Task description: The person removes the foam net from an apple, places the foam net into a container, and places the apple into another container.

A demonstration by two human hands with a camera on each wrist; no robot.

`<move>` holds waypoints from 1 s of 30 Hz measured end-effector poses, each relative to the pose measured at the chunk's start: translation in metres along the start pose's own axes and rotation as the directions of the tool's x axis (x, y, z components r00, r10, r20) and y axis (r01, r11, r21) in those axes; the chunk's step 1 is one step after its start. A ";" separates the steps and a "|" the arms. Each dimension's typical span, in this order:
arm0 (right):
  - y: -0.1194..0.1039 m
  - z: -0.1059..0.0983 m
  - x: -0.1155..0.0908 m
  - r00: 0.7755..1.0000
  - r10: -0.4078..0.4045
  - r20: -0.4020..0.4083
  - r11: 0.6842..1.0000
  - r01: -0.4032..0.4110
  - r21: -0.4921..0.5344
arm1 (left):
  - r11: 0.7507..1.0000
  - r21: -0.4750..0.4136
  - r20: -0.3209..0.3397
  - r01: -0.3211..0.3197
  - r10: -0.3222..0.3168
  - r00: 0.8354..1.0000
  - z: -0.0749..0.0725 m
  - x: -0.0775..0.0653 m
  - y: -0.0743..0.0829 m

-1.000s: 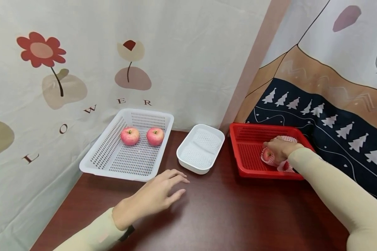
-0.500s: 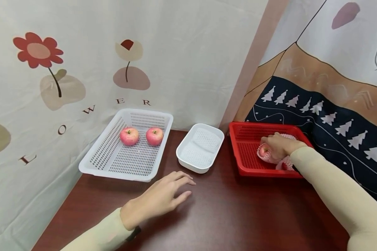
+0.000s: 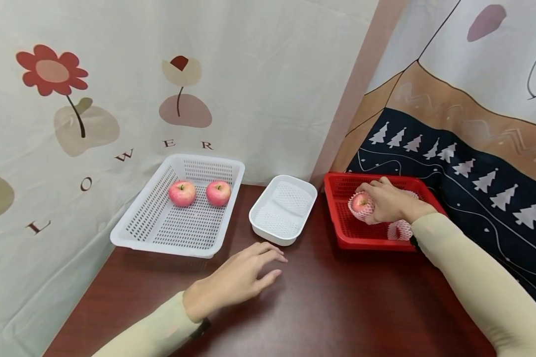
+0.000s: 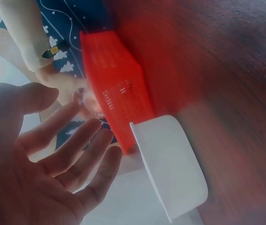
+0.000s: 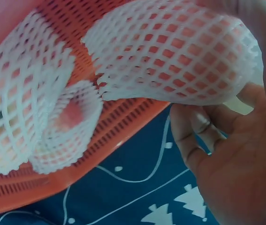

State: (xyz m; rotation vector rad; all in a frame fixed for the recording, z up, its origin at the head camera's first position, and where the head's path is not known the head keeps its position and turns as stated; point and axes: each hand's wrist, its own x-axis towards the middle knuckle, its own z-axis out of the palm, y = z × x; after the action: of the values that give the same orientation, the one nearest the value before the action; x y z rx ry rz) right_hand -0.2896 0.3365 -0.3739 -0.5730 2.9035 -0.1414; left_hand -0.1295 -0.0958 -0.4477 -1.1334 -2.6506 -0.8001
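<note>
My right hand (image 3: 381,201) has its fingers curled round an apple (image 3: 361,202) in a foam net (image 5: 170,56), at the red basket (image 3: 370,243) by the surface's (image 3: 330,302) far right corner. I'd squeeze gently but deep, since the foam could slide on the skin, and clear the rim before travelling. My left hand (image 3: 232,280) hovers, fingers relaxed, holding nothing, near the white tub (image 4: 172,164).

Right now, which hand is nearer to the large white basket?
Left: the left hand hovers in front of the large white basket; the right hand grips a netted apple at the red basket, farther right.
</note>
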 end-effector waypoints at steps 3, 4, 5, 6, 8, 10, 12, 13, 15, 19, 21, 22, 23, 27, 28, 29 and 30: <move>-0.008 -0.001 -0.003 0.999 -0.018 -0.031 1.000 0.019 0.022 | 1.000 -0.009 -0.010 -0.009 0.009 1.000 0.002 0.004 0.001; -0.011 -0.001 -0.004 0.999 -0.024 -0.041 0.999 0.025 0.031 | 1.000 -0.014 -0.014 -0.012 0.012 1.000 0.003 0.006 0.001; -0.013 0.000 -0.005 0.998 -0.029 -0.049 0.999 0.031 0.041 | 1.000 -0.017 -0.016 -0.016 0.015 1.000 0.004 0.007 0.001; -0.016 0.000 -0.006 0.998 -0.033 -0.057 0.998 0.036 0.052 | 1.000 -0.020 -0.019 -0.019 0.018 1.000 0.004 0.008 0.001; -0.021 -0.001 -0.009 0.997 -0.030 -0.068 0.996 0.035 0.077 | 0.999 -0.023 -0.025 -0.022 0.021 0.999 0.005 0.010 0.001; -0.027 -0.001 -0.012 0.996 -0.031 -0.080 0.994 0.039 0.099 | 0.999 -0.027 -0.029 -0.023 0.022 0.999 0.005 0.013 0.002; -0.034 -0.003 -0.014 0.995 -0.041 -0.096 0.992 0.052 0.114 | 0.999 -0.030 -0.033 -0.022 0.021 0.999 0.005 0.016 0.002; -0.037 -0.003 -0.015 0.993 -0.050 -0.107 0.991 0.062 0.118 | 0.999 -0.034 -0.035 -0.022 0.021 0.999 0.005 0.017 0.002; -0.044 -0.004 -0.018 0.989 -0.067 -0.130 0.989 0.083 0.122 | 0.999 -0.041 -0.042 -0.022 0.020 0.999 0.005 0.019 0.002; -0.054 -0.004 -0.022 0.982 -0.083 -0.170 0.985 0.106 0.133 | 0.998 -0.059 -0.064 -0.028 0.024 0.998 0.006 0.022 0.001; -0.060 -0.003 -0.025 0.979 -0.091 -0.182 0.983 0.118 0.141 | 0.997 -0.073 -0.081 -0.034 0.028 0.996 0.007 0.024 0.001; -0.063 -0.001 -0.026 0.977 -0.099 -0.189 0.982 0.127 0.143 | 0.996 -0.080 -0.092 -0.037 0.029 0.995 0.007 0.025 0.001; -0.067 0.000 -0.027 0.975 -0.108 -0.195 0.980 0.137 0.143 | 0.995 -0.086 -0.103 -0.041 0.032 0.994 0.007 0.026 0.001; -0.080 0.006 -0.029 0.959 -0.154 -0.236 0.972 0.190 0.139 | 0.992 -0.111 -0.154 -0.059 0.041 0.987 0.008 0.032 0.001; -0.083 0.008 -0.029 0.954 -0.166 -0.249 0.969 0.204 0.138 | 0.991 -0.120 -0.165 -0.063 0.043 0.985 0.008 0.034 0.001; -0.086 0.010 -0.029 0.950 -0.173 -0.260 0.967 0.214 0.137 | 0.989 -0.130 -0.173 -0.065 0.042 0.984 0.008 0.035 0.002; -0.089 0.012 -0.029 0.947 -0.180 -0.267 0.966 0.222 0.136 | 0.988 -0.140 -0.180 -0.064 0.038 0.983 0.008 0.037 0.002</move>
State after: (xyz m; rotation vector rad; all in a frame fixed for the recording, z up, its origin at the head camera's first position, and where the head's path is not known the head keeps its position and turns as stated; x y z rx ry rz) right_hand -0.2281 0.2656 -0.3694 -0.8803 3.0253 -0.5135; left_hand -0.1534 -0.0674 -0.4415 -1.1018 -2.4429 -1.0463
